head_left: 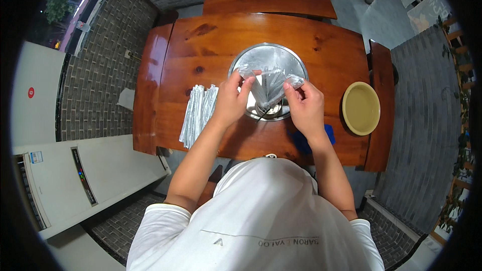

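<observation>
Both hands hold a clear plastic packet above a round metal tray on a wooden table. My left hand pinches the packet's left top edge. My right hand grips its right side. The packet seems to hold thin utensils, but the contents are hard to make out. A stack of similar silvery packets lies on the table left of my left hand.
A yellow-green bowl sits at the table's right end. A blue object lies by the near edge, under my right wrist. Wooden benches flank the table. A white cabinet stands at lower left.
</observation>
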